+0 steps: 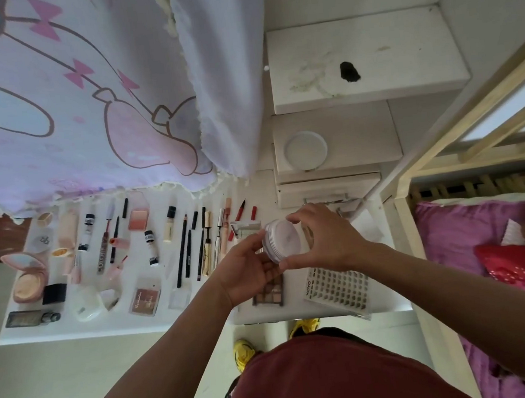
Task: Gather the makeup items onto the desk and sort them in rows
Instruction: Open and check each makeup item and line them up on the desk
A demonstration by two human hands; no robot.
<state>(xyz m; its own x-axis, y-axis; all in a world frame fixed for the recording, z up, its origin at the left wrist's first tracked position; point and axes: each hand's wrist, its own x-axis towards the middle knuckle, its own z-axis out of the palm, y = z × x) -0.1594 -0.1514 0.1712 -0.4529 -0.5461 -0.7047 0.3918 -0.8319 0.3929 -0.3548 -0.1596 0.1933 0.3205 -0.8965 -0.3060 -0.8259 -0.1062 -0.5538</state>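
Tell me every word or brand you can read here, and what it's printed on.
"XOYO": along the left edge of the lash tray.
Lettered tube: print too blurred to read.
Brown palette: script too small to read.
Jar: no text visible.

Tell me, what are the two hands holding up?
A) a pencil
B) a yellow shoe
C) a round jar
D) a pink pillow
C: the left hand and the right hand both grip the jar, round and pale, above the desk.
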